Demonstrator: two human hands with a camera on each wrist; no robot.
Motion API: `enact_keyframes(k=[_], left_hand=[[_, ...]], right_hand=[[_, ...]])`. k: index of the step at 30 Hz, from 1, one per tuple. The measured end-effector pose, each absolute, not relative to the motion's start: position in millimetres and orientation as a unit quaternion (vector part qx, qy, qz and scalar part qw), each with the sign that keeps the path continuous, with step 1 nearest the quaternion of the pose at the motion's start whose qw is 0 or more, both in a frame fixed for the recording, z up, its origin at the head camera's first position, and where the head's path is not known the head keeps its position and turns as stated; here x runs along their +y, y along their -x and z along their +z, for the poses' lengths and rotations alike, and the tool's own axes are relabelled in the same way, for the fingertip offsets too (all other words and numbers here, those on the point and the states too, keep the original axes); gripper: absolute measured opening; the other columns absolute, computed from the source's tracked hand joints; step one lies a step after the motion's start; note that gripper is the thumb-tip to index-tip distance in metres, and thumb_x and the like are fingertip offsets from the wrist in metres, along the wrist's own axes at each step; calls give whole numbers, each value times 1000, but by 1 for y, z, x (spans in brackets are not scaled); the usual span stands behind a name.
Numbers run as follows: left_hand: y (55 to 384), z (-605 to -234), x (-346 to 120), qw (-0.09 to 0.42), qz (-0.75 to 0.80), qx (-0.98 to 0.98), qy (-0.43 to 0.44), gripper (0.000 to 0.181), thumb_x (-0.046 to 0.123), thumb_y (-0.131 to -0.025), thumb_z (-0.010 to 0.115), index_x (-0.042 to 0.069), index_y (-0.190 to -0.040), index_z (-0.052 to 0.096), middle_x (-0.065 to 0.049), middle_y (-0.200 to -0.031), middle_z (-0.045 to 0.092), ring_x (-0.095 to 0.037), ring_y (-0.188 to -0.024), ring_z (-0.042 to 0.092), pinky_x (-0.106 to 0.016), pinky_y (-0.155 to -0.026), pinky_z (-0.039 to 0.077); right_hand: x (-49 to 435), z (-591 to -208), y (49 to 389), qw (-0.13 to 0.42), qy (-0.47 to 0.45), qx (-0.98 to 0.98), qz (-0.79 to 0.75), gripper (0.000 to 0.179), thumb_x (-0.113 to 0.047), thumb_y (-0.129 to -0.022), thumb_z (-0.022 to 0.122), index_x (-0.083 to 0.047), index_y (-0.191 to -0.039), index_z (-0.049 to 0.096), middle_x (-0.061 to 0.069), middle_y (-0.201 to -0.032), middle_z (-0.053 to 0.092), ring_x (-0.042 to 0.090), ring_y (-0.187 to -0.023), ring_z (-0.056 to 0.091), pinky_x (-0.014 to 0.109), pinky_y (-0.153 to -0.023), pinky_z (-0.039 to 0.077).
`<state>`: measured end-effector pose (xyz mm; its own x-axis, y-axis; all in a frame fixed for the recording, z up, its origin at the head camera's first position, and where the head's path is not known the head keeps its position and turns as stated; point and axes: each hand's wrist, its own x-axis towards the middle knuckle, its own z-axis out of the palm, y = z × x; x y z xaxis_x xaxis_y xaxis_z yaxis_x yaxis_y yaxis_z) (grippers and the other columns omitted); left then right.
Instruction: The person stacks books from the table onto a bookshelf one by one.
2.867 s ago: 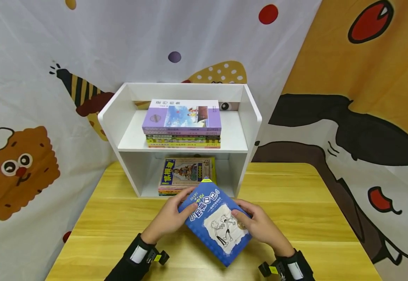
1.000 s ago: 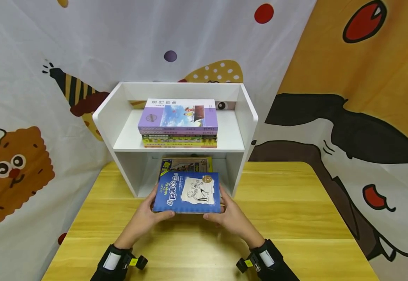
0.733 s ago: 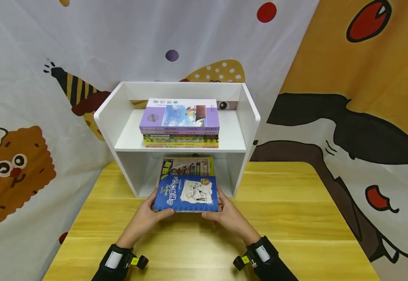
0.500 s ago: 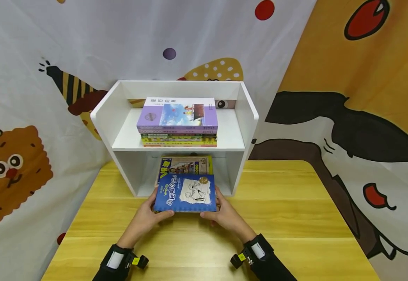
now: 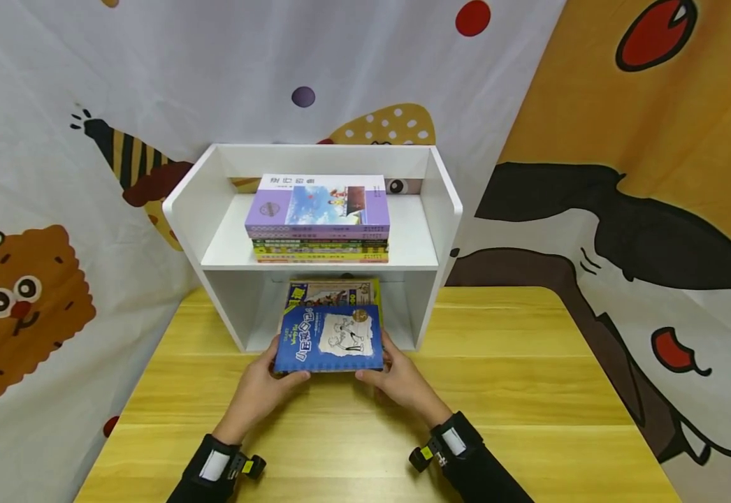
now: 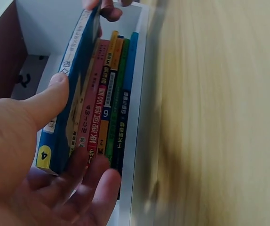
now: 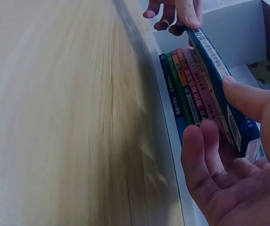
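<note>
A blue book [image 5: 302, 342] with a white sketch panel lies nearly flat over the front of the lower shelf, its spine toward me. My left hand [image 5: 258, 388] grips its left end, and my right hand [image 5: 403, 383] grips its right end. In the left wrist view the thumb rests on the spine of the blue book [image 6: 81, 52], with the fingers below. The right wrist view shows the thumb on the spine of the blue book [image 7: 215, 56] too. Below it lies a stack of books [image 6: 104, 89] with colourful spines, beside my fingertips.
A white two-tier shelf [image 5: 227, 307] stands on the wooden table [image 5: 497, 391]. On its upper level sits a stack of books [image 5: 321, 220] topped by a purple one. The shelf's side walls flank the lower compartment. A printed cloth [image 5: 152, 70] hangs behind.
Both hands have turned the blue book from a slant over the table to level and carried it to the lower shelf. Over the last half second it slid slightly further in.
</note>
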<state>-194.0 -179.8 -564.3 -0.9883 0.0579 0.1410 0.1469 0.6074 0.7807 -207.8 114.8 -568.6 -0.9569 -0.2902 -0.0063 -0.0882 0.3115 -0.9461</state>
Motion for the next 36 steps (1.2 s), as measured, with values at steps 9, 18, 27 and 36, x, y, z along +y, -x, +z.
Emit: enact_keyframes(k=[9, 18, 27, 36], left_hand=[[201, -568, -180, 175, -356, -917, 50, 97, 64, -63, 73, 10, -139, 44, -13, -119, 40, -25, -104, 41, -48, -81, 44], [212, -568, -178, 206, -325, -920, 69, 95, 62, -67, 72, 13, -142, 39, -19, -137, 41, -35, -119, 36, -60, -93, 38], [224, -570, -174, 210, -335, -915, 77, 91, 59, -71, 70, 15, -144, 36, -13, -141, 43, -34, -121, 38, -61, -96, 34], [234, -571, -172, 215, -340, -913, 62, 84, 57, -73, 70, 14, -140, 43, -15, -131, 52, -33, -115, 45, -59, -94, 38]], right_hand=[[114, -571, 215, -19, 113, 874, -472, 87, -52, -75, 70, -23, -146, 30, 3, -101, 51, 19, -75, 56, 33, -58, 54], [113, -572, 218, -134, 122, 924, -336, 80, -58, -79, 63, -11, -140, 42, 12, -147, 30, 28, -132, 24, 55, -101, 35], [110, -577, 228, -137, 140, 927, -320, 80, -53, -86, 57, -11, -147, 27, 12, -152, 21, 33, -134, 23, 54, -106, 30], [107, -576, 238, -136, 136, 930, -314, 81, -53, -86, 58, -7, -146, 28, 12, -153, 21, 39, -132, 26, 55, -105, 29]])
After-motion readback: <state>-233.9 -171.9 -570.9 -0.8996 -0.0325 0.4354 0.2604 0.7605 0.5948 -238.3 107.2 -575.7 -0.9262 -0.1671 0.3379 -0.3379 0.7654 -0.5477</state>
